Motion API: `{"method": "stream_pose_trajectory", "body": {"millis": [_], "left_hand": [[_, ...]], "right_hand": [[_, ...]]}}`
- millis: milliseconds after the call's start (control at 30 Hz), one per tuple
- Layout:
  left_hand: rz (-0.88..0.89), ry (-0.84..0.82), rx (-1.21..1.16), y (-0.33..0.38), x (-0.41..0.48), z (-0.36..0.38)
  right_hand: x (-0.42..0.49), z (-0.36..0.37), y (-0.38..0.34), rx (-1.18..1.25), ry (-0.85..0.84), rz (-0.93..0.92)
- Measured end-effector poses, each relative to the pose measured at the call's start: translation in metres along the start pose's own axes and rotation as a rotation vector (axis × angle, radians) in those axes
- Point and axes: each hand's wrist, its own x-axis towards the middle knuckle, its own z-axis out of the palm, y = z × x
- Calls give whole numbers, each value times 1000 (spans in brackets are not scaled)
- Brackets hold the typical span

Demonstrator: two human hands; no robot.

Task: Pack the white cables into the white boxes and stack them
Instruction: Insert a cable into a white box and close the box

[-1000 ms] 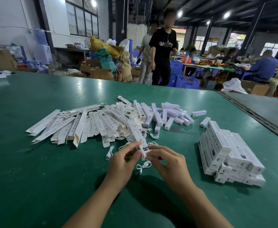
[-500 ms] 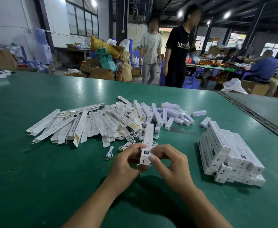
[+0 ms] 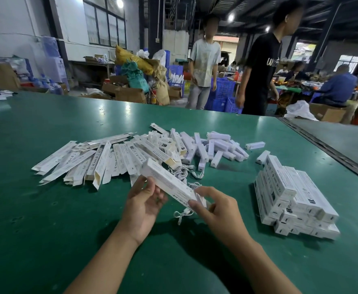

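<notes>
Our left hand (image 3: 144, 206) grips the middle of a tilted white box (image 3: 169, 183) and our right hand (image 3: 218, 211) pinches its near end. A white cable (image 3: 183, 214) lies on the green table (image 3: 46, 230) beneath. Stacked boxes (image 3: 290, 194) at 3 o'clock, flat boxes (image 3: 101, 160) at 11.

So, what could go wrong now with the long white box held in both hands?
1. A thin white cable lies loose on the green table under the hands; the long white cardboard box that the left hand and right hand hold might be closed empty, since its inside is hidden.
2. The stack of packed white boxes looks uneven; one more may make it slide.
</notes>
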Motion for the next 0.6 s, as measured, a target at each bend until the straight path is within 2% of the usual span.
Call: {"method": "stream_pose_trajectory", "body": {"millis": [133, 200, 300, 433, 500, 600], "left_hand": [[-116, -42, 147, -3, 0, -1], [-158, -57, 250, -10, -2, 2], [-122, 31, 259, -16, 1, 5], [-26, 240, 319, -18, 11, -3], [12, 321, 372, -21, 15, -8], [70, 401, 440, -26, 19, -12]], "right_hand": [[-3, 6, -6, 214, -71, 3], [-3, 9, -9, 242, -95, 24], [-1, 10, 1, 135, 9, 30], [16, 12, 27, -84, 179, 182], [26, 15, 40, -126, 179, 260], [41, 21, 53, -197, 79, 300]]}}
